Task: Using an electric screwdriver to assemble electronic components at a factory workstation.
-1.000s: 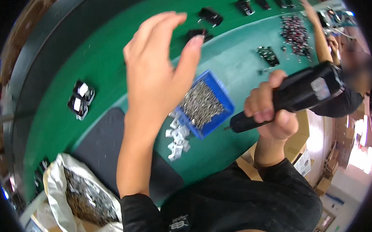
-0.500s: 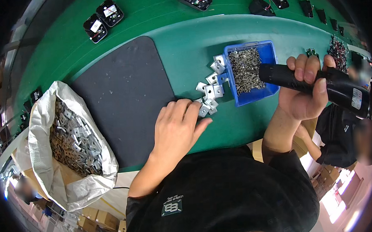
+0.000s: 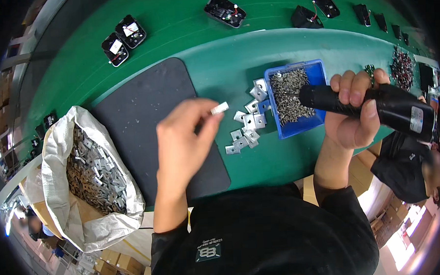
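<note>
Between the thumb and fingers of my left hand (image 3: pixel 181 139) is a small silver metal clip (image 3: pixel 219 108), held above the right edge of the black mat (image 3: pixel 145 106). My right hand (image 3: pixel 352 118) is wrapped round a black electric screwdriver (image 3: pixel 398 111), its nose pointing left over the blue bin (image 3: pixel 317 75). Small screws (image 3: pixel 288 100) fill much of that bin; I cannot make out whether the screwdriver's tip touches them. Beside the bin's left wall, several loose square metal nut clips (image 3: pixel 249 121) lie scattered on the green table.
At the left stands a white woven sack (image 3: pixel 60 179) of metal clips. Opened black housings (image 3: pixel 225 12) with wires lie along the far green surface. Dark red small parts (image 3: pixel 402 69) are heaped at the far right. A co-worker in black (image 3: pixel 403 173) is at the right.
My left hand has lifted off the loose clips and moved left over the mat, a clip now in its fingers. My right hand keeps the screwdriver over the bin. The whole view has shifted slightly.
</note>
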The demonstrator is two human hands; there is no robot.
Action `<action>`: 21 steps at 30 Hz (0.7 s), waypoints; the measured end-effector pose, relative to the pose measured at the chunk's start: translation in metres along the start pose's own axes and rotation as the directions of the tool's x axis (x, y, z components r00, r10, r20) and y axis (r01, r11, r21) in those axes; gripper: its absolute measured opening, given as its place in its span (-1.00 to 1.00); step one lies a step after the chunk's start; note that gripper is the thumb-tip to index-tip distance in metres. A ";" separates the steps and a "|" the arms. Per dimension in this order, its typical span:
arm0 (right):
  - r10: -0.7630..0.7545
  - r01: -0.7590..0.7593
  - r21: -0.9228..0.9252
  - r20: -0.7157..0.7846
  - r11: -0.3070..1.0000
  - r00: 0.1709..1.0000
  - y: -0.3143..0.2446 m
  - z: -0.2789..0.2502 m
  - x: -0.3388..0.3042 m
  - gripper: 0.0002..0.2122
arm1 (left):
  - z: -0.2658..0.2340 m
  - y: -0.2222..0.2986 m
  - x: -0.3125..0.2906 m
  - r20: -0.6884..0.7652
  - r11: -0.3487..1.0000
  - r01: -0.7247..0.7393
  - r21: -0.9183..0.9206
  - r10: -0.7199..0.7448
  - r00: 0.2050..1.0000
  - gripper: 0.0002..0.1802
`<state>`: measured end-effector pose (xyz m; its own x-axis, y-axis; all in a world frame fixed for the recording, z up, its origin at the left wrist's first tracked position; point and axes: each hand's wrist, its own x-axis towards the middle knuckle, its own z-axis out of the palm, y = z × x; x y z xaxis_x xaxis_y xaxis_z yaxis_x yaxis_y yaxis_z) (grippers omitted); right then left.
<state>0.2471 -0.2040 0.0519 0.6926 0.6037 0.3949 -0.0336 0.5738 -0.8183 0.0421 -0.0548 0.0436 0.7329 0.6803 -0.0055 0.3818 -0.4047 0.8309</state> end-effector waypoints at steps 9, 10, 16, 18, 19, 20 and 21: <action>-0.063 0.069 0.050 -0.116 0.996 0.991 -0.024 0.007 -0.006 -0.50 | 0.009 -0.016 0.126 -0.315 0.952 -0.170 0.254 0.248 0.916 -0.85; -0.050 0.055 0.043 -0.102 0.998 0.994 -0.026 0.004 -0.008 -0.50 | 0.012 -0.016 0.130 -0.335 0.951 -0.165 0.263 0.250 0.908 -0.85; -0.024 0.026 0.017 -0.120 1.000 0.992 -0.029 -0.008 -0.010 -0.49 | 0.032 -0.032 0.140 -0.353 0.959 -0.098 0.265 0.191 0.916 -0.83; -0.011 0.012 0.010 -0.109 1.000 0.994 -0.028 -0.011 -0.008 -0.49 | 0.034 -0.039 0.143 -0.348 0.952 -0.107 0.288 0.208 0.914 -0.83; -0.001 0.002 0.007 -0.112 1.000 0.994 -0.027 -0.012 -0.008 -0.49 | 0.037 -0.040 0.142 -0.341 0.945 -0.113 0.308 0.221 0.914 -0.83; 0.004 -0.003 0.008 -0.092 1.000 0.996 -0.026 -0.013 -0.006 -0.48 | 0.038 -0.040 0.144 -0.342 0.962 -0.113 0.249 0.197 0.919 -0.82; 0.008 -0.007 0.007 -0.072 1.000 0.997 -0.026 -0.014 -0.004 -0.47 | 0.039 -0.040 0.148 -0.341 0.976 -0.113 0.188 0.173 0.924 -0.81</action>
<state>0.2557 -0.2289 0.0654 0.7421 0.5670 0.3576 -0.0439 0.5734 -0.8181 0.1576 0.0382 -0.0123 0.5513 0.7672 0.3279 0.3957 -0.5865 0.7067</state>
